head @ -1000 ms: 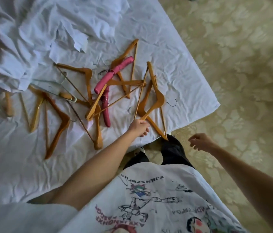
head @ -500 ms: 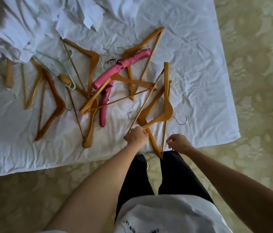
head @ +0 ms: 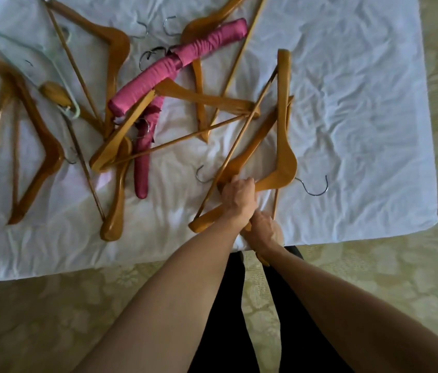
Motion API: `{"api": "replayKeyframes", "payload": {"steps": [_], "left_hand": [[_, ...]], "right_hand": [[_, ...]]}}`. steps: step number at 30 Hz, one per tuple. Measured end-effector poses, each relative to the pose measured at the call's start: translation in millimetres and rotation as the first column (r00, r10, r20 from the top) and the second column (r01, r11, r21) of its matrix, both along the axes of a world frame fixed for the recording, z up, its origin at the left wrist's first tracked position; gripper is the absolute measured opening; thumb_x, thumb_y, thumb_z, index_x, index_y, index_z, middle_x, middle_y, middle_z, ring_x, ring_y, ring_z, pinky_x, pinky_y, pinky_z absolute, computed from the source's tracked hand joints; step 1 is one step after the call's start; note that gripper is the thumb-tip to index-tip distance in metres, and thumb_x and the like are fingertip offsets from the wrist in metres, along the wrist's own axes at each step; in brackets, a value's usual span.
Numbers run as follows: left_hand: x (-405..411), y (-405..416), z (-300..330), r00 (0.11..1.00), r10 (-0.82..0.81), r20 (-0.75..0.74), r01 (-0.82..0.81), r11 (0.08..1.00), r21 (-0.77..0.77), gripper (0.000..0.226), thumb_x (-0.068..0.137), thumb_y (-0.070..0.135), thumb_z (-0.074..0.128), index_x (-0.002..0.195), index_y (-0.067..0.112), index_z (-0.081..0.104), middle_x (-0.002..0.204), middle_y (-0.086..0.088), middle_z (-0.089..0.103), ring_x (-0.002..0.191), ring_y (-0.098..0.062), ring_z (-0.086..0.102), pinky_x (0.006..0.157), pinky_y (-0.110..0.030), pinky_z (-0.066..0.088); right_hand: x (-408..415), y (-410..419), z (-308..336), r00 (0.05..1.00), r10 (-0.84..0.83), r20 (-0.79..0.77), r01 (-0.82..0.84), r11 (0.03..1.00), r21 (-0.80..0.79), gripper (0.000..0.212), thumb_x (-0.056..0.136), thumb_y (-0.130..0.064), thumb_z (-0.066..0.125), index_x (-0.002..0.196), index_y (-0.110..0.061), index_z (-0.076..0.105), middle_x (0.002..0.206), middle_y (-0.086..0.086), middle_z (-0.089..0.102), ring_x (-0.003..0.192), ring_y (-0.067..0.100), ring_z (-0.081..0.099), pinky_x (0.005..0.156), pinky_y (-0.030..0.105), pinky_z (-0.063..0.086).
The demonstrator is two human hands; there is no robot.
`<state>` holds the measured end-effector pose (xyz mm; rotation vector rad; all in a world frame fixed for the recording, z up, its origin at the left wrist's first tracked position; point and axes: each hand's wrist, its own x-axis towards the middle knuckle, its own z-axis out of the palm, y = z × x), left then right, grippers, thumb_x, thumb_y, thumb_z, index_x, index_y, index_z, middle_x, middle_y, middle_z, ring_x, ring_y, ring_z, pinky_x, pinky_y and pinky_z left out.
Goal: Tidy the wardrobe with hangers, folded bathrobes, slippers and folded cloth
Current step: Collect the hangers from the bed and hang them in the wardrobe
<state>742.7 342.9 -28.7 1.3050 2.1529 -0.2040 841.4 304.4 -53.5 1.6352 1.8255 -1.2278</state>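
1. Head view, the risk: the left hand (head: 238, 193) grips two wooden hangers (head: 284, 146) that lie crossed near the front edge of the bed sheet (head: 360, 117). The trouser bar of a third hanger (head: 185, 135) runs under or between them, so lifting now would likely drag that one along, and with it the tangle further left.
2. A second hazard, in my judgement, is the steel hook (head: 316, 188) sticking out to the right: it could snag the creased sheet as the pair comes up.
3. The pink padded hangers (head: 174, 65) lie pinned beneath wooden arms in the pile, so a tug there may pull them toward the bed's edge and onto the carpet (head: 51, 313).
4. Head view, the pose: the left arm reaches straight forward, fingers curled over the hangers where they cross. The right hand (head: 263, 231) sits just behind and touching it, at the lower end of a hanger at the bed's edge; it seems to clasp that end, though its fingers are hidden, so I cannot tell for sure.
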Motion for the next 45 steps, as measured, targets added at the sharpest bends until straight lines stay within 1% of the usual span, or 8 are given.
{"api": "replayKeyframes", "payload": {"steps": [5, 11, 15, 22, 26, 30, 33, 45], "left_hand": [[-12, -11, 39, 0.997, 0.069, 0.025, -0.071, 0.995, 0.075, 0.026, 0.102, 0.035, 0.049, 0.117, 0.016, 0.059, 0.11, -0.009, 0.07, 0.103, -0.03, 0.068, 0.085, -0.041, 0.054], [-64, -32, 124, 0.97, 0.221, 0.101, -0.236, 0.955, 0.18, 0.034, 0.101, 0.039, 0.047, 0.109, 0.009, 0.062, 0.1, -0.016, 0.07, 0.093, -0.036, 0.067, 0.078, -0.042, 0.053], [-89, -51, 189, 0.748, 0.564, 0.35, -0.648, 0.733, 0.204, 0.041, 0.098, 0.044, 0.05, 0.088, 0.008, 0.065, 0.082, -0.009, 0.068, 0.078, -0.028, 0.065, 0.066, -0.039, 0.049], [-117, -92, 292, 0.267, 0.61, 0.746, -0.942, 0.33, 0.067, 0.027, 0.093, 0.031, 0.062, 0.078, 0.009, 0.062, 0.057, -0.007, 0.062, 0.043, -0.016, 0.054, 0.045, -0.027, 0.044], [-123, -117, 333, 0.151, 0.53, 0.835, -0.979, 0.198, 0.052, 0.029, 0.092, 0.03, 0.069, 0.095, 0.002, 0.071, 0.067, -0.009, 0.072, 0.052, -0.018, 0.064, 0.048, -0.025, 0.051], [-116, -141, 363, 0.149, 0.545, 0.825, -0.989, 0.085, 0.122, 0.024, 0.093, 0.032, 0.068, 0.083, 0.012, 0.077, 0.068, -0.003, 0.075, 0.062, -0.018, 0.069, 0.058, -0.026, 0.055], [-97, -166, 378, 0.133, 0.563, 0.815, -0.984, -0.023, 0.176, 0.025, 0.095, 0.034, 0.066, 0.082, 0.015, 0.076, 0.065, 0.007, 0.074, 0.059, 0.0, 0.068, 0.052, -0.011, 0.047], [-17, -316, 421, -0.003, 0.653, 0.758, -0.784, -0.472, 0.403, 0.022, 0.093, 0.027, 0.07, 0.083, 0.008, 0.074, 0.072, -0.003, 0.074, 0.06, -0.008, 0.065, 0.062, -0.026, 0.053]], "right_hand": [[4, 16, 29, 0.953, 0.278, 0.122, -0.277, 0.961, -0.029, 0.038, 0.086, -0.041, 0.06, 0.12, -0.023, 0.059, 0.11, 0.005, 0.069, 0.099, 0.029, 0.066, 0.076, 0.033, 0.051], [16, 38, 107, 0.965, 0.201, 0.168, -0.208, 0.978, 0.027, 0.033, 0.086, -0.046, 0.057, 0.104, -0.021, 0.069, 0.099, 0.003, 0.071, 0.093, 0.026, 0.068, 0.073, 0.032, 0.047], [17, 51, 180, 0.988, 0.13, 0.084, -0.139, 0.984, 0.114, 0.026, 0.088, -0.046, 0.057, 0.086, -0.022, 0.068, 0.076, -0.001, 0.067, 0.072, 0.022, 0.067, 0.068, 0.035, 0.057], [-5, 57, 297, 0.95, 0.003, -0.312, 0.084, 0.96, 0.266, 0.023, 0.091, -0.036, 0.064, 0.08, -0.016, 0.064, 0.066, 0.004, 0.067, 0.06, 0.018, 0.064, 0.055, 0.031, 0.049], [-23, 57, 348, 0.848, 0.084, -0.523, 0.034, 0.977, 0.211, 0.014, 0.093, -0.027, 0.065, 0.085, -0.016, 0.065, 0.067, 0.003, 0.066, 0.056, 0.009, 0.059, 0.054, 0.021, 0.044], [-49, 57, 378, 0.722, 0.197, -0.663, -0.116, 0.979, 0.165, 0.014, 0.093, -0.022, 0.066, 0.083, -0.012, 0.067, 0.065, 0.001, 0.062, 0.059, 0.011, 0.059, 0.058, 0.028, 0.047], [-74, 47, 398, 0.64, 0.246, -0.728, -0.249, 0.963, 0.107, 0.022, 0.095, -0.023, 0.064, 0.082, -0.007, 0.066, 0.065, 0.001, 0.062, 0.06, 0.012, 0.058, 0.058, 0.027, 0.048], [-141, -85, 434, 0.301, 0.448, -0.842, -0.77, 0.635, 0.062, 0.027, 0.095, -0.037, 0.06, 0.09, -0.01, 0.066, 0.073, 0.004, 0.068, 0.071, 0.025, 0.065, 0.07, 0.037, 0.053]]}}
